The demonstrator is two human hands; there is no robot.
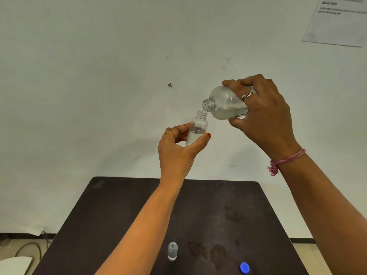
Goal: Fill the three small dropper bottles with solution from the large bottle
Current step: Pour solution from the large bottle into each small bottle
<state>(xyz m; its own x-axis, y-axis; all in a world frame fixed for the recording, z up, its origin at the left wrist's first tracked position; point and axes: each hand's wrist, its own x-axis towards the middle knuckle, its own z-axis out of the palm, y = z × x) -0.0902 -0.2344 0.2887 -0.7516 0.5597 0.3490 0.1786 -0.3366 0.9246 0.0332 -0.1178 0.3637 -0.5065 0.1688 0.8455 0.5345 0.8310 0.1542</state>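
- Pouring is under way: the right hand (264,116) wraps its fingers and thumb round the body of the large bottle (226,103), tipped nearly onto its side with its open neck pointing down and to the left.
- Just below, the left hand (178,149) pinches a small dropper bottle (198,126) between thumb and fingers, holding it upright well above the tabletop (139,205).
- The large bottle's mouth sits right at the small bottle's open neck; a little clear liquid shows in the small bottle, so I judge this fill only begun.
- Both bottles look like clear, light plastic, smooth and likely slippery if wet. The large one is best held round its wide middle, as it is now, since the liquid inside shifts its weight as it tilts.
- The small one would squash or twist easily, so a light grip low on its body keeps the narrow neck free.
- With so small an opening, a slow tilt seems wise, or solution may run down the outside.
- On the tabletop near the front edge stands another small clear bottle (172,251), and to its right lies a blue cap (244,267).
- Dark blotches mark the tabletop between them; whether wet or stains I cannot tell.
- I see no third small bottle.
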